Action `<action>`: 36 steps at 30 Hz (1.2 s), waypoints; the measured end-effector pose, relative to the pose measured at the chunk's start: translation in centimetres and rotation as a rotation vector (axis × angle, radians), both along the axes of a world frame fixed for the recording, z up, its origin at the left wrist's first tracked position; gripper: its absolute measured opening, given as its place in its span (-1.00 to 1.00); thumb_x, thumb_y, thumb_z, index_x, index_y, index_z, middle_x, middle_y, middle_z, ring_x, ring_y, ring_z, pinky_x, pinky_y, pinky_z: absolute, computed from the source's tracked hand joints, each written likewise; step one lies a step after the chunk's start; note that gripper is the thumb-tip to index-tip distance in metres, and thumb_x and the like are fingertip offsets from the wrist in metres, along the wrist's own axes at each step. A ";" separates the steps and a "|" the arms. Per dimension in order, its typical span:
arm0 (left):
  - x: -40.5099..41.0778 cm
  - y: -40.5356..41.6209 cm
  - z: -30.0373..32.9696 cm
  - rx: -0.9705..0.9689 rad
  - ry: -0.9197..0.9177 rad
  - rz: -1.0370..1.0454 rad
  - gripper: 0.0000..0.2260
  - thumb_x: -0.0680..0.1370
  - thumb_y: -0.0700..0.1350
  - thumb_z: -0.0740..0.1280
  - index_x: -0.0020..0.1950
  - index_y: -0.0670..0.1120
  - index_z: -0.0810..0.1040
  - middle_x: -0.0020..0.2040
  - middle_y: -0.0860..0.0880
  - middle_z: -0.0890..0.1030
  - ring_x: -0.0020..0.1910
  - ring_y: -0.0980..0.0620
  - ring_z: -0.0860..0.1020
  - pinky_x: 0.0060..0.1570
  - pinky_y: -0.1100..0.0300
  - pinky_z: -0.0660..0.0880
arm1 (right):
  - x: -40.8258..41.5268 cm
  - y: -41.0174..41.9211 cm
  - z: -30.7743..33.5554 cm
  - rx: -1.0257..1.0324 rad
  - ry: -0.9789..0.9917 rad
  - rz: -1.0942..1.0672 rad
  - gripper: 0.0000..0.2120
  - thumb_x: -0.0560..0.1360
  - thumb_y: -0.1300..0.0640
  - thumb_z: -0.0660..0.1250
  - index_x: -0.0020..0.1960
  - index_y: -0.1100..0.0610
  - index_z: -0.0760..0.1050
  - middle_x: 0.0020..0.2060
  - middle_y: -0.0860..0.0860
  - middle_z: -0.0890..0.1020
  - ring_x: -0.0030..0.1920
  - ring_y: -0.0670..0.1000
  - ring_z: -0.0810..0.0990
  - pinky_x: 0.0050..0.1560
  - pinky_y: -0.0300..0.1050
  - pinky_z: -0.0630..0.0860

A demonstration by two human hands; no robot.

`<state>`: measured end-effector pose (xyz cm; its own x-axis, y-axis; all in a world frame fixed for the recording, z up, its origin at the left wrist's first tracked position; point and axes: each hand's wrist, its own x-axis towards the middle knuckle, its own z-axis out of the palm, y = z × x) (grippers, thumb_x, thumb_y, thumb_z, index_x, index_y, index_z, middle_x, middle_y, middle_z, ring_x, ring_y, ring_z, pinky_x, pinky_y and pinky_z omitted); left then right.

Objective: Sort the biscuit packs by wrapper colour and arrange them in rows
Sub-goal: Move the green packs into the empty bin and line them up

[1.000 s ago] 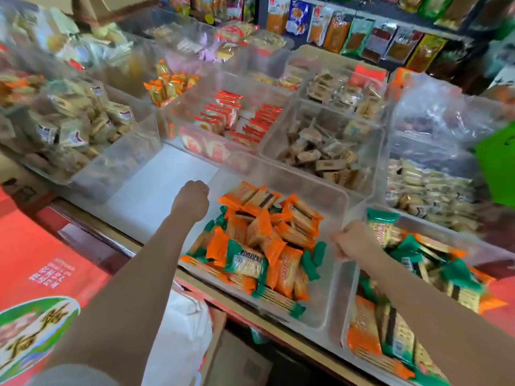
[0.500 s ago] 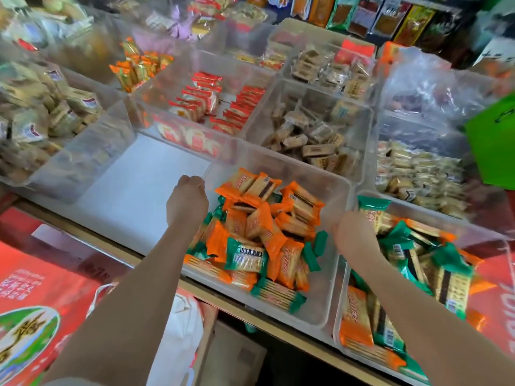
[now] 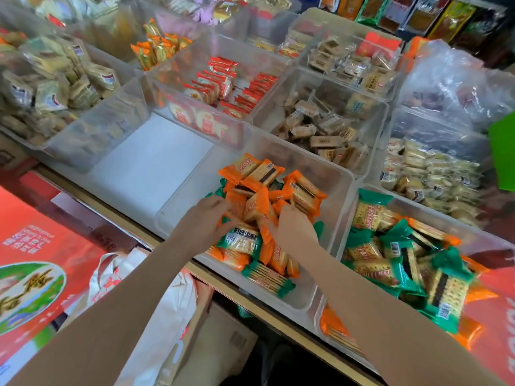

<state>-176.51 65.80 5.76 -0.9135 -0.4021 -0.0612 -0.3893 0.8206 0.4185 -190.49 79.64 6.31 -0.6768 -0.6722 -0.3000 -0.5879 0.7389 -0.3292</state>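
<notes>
Head-camera view over a shop counter: both of a person's bare hands are down among a heap of orange and green biscuit packs [image 3: 259, 218] in a clear plastic bin [image 3: 338, 207] at the counter's front edge. Left hand [image 3: 207, 220] lies on the left side of the heap, its fingers curled around orange-wrapped packs. Right hand [image 3: 291, 228] is just beside it, fingers bent down into the pile among orange wrappers; whether they actually grip a pack cannot be told. A green-wrapped pack [image 3: 241, 240] lies between the two wrists, and another green pack [image 3: 267, 278] rests at the near end of the bin. To the right, touching this bin, a second clear bin [image 3: 390, 197] holds more mixed green and orange packs [image 3: 404, 254]. Behind stand bins of red-wrapped biscuits [image 3: 223, 82] and brown-wrapped snacks [image 3: 320, 126]. A red carton [image 3: 36, 246] sits low on the left.
</notes>
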 end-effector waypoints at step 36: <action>-3.5 8.6 8.7 0.232 0.125 0.260 -0.55 0.45 0.12 0.37 0.30 0.07 0.42 0.07 0.07 0.53 -0.03 0.07 0.47 -0.04 0.19 0.43 | -3.7 17.1 6.0 -0.599 -0.301 -0.600 -0.85 0.49 0.16 0.34 0.01 -0.04 0.48 -0.13 -0.09 0.58 -0.17 0.04 0.62 -0.17 0.02 0.59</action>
<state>-179.98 74.35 14.48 -0.7889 -0.6102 -0.0724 -0.5064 0.5789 0.6391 -194.15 96.74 12.35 -0.9139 -0.3313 -0.2345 0.0153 0.5492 -0.8356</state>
